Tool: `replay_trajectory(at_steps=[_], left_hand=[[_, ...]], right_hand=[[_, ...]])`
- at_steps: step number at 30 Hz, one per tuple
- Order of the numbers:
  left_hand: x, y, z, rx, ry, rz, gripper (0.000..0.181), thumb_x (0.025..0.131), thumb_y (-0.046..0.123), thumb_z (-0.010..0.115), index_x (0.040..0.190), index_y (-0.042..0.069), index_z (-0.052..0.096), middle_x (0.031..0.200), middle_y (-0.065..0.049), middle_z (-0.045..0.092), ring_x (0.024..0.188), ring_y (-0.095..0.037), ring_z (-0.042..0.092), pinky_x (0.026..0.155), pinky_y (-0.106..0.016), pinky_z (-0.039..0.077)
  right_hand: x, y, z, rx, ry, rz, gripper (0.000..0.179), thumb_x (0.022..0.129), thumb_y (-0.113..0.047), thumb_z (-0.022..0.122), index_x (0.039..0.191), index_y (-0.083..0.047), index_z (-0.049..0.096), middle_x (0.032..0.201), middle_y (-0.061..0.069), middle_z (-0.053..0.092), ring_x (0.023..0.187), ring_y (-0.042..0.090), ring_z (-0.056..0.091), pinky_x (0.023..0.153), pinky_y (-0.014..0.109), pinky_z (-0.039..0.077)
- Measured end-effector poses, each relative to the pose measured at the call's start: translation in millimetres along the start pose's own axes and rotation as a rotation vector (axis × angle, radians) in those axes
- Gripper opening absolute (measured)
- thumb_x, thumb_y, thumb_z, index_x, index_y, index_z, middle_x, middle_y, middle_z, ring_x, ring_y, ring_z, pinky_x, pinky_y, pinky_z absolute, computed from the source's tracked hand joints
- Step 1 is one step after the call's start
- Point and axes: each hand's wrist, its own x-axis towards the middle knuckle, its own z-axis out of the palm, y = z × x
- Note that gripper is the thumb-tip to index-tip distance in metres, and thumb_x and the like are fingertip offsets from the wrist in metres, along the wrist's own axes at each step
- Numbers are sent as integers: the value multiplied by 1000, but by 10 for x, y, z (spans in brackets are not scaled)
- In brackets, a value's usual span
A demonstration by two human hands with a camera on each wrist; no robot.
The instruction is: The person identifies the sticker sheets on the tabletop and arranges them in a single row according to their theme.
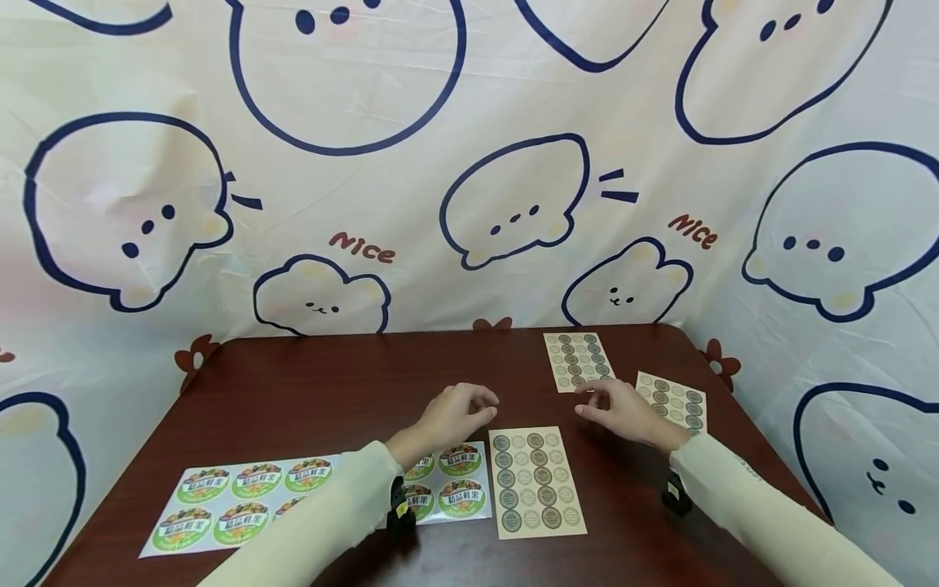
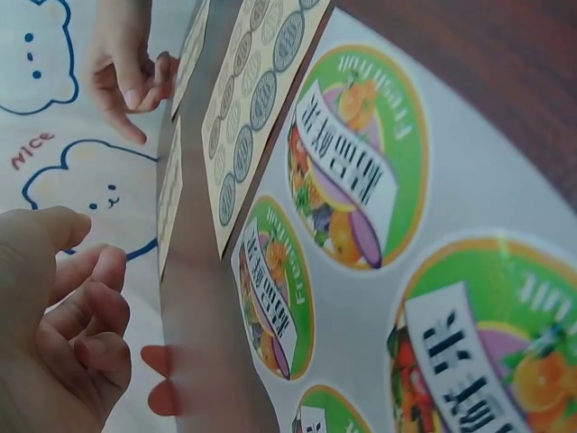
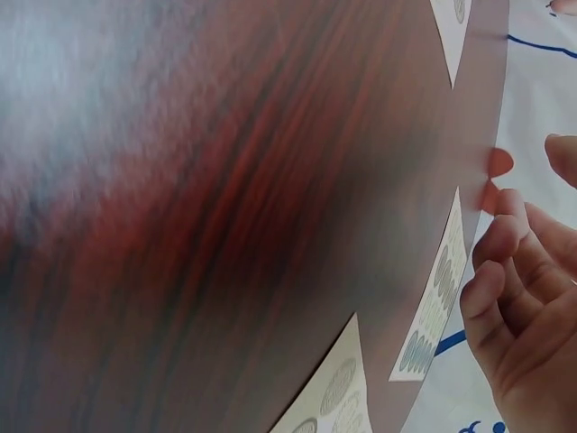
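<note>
My left hand (image 1: 453, 414) hovers over the table with fingers loosely bent and nothing in them. Below it lies a white sheet of round green fruit stickers (image 1: 462, 481), partly covered by my left sleeve. To its right is a beige sheet of round stickers (image 1: 539, 483) in grey, brown and cream. My right hand (image 1: 619, 412), also holding nothing, is above the table between two more beige sheets: a far sticker sheet (image 1: 576, 359) just past the fingertips and a right sticker sheet (image 1: 682, 398) partly behind the hand. A second fruit sticker sheet (image 1: 198, 512) lies left of my left forearm.
The dark brown table (image 1: 330, 383) reaches back to a white curtain (image 1: 411, 285) printed with blue cartoon outlines, which also hangs at both sides. A black wrist strap (image 1: 676, 493) sits on each arm.
</note>
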Motion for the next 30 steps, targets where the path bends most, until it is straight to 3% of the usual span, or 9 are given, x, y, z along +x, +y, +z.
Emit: replay_trajectory(at_steps=[8,16,30], left_hand=[[104,-35,1,10,14,-29,25,101,21,62,120,8,71,96,0,72,78,-9,60,65,-27,48],[204,-67,20,22,25,-52,26,101,22,62,120,8,71,97,0,72,79,-10,60,67,-28,47],[323,-117,30,55,42,-49,25,101,21,61,120,8,71,102,-3,73,87,-14,65,73,-33,50]], right_hand=[[79,80,-56,-26,4,7,42,95,-23,70,130,0,65,75,1,64,59,13,54,52,28,46],[164,160,-73,5,13,72,41,95,-24,69,130,-2,66,78,3,66,58,15,55,53,30,47],[278,349,-148,-33,57,50,38,96,-24,67,124,2,67,89,7,69,71,15,55,62,29,46]])
